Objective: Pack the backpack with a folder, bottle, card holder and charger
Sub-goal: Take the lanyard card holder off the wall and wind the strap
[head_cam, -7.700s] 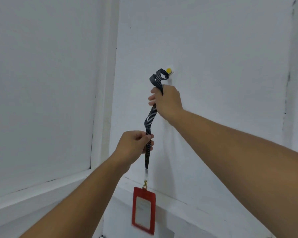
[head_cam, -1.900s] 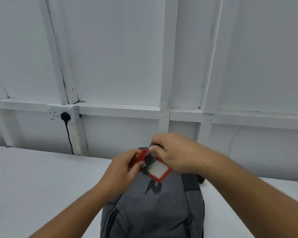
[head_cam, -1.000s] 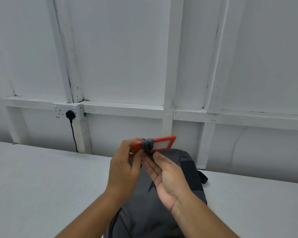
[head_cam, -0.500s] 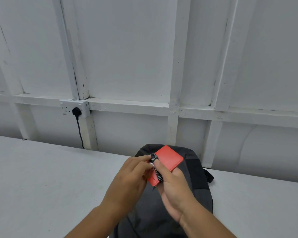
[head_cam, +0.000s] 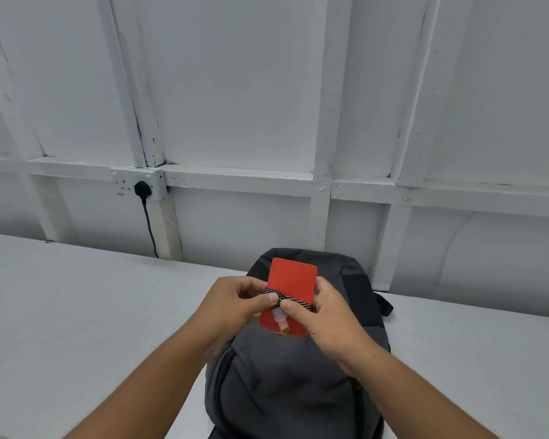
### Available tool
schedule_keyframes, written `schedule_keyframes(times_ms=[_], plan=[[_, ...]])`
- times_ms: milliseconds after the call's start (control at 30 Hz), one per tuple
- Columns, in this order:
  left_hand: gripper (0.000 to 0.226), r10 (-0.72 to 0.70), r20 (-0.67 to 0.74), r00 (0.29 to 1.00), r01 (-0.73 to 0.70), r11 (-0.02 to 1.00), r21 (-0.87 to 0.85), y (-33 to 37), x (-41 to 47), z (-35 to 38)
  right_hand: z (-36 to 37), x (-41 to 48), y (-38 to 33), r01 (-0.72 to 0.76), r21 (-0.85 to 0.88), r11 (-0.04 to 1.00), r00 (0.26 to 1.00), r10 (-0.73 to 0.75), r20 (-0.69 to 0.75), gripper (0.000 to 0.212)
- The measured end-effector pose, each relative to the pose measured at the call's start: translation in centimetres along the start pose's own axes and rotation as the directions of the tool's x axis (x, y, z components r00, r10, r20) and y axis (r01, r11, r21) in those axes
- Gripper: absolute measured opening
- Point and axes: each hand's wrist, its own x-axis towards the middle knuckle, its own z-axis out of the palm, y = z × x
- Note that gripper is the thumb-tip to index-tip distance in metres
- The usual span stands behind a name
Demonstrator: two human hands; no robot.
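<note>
A red card holder is held upright above the top of a grey and black backpack lying on the white table. Its black striped lanyard is wound around its middle, and the clear clip hangs at its lower edge. My left hand pinches the wound lanyard at the holder's left side. My right hand grips the holder's right side, thumb on the lanyard. The backpack's zips look closed. Folder, bottle and charger are not in view.
A white panelled wall rises right behind the table. A wall socket at the left has a black plug in it, and its cable drops behind the table's far edge.
Since a second ago the card holder has turned from flat and tilted to upright with its plain red side toward me, and both hands have lowered it closer to the backpack's top.
</note>
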Motion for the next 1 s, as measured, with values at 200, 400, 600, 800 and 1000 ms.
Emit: schedule_keyframes(times_ms=[200,400,600,800,1000], plan=[[0.007,-0.040,-0.063,0.997,0.036,0.997,-0.066,-0.6,0.0,0.3,-0.4,-2.8,2.9,-0.028,-0.130,0.991,0.983,0.003,-0.186,0.065],[0.009,-0.110,-0.112,0.988,0.093,0.984,-0.149,-1.5,-0.5,0.4,0.5,-8.2,6.8,0.181,-0.663,0.726,0.909,0.133,0.394,0.070],[0.009,-0.095,-0.081,0.992,0.090,0.994,-0.059,-4.0,-1.3,0.2,0.9,-8.3,6.3,0.405,-0.698,0.591,0.866,-0.005,0.499,0.032],[0.010,0.068,-0.095,0.993,-0.067,0.998,0.006,-3.8,-3.9,-0.8,0.3,-7.2,5.7,0.255,-0.604,0.755,0.929,-0.017,0.370,0.019],[0.017,0.678,-0.111,0.726,-0.600,0.704,0.379,0.2,-8.2,-4.1,-2.3,-2.4,-1.2,0.247,-0.619,0.746,0.965,-0.132,0.226,0.017]])
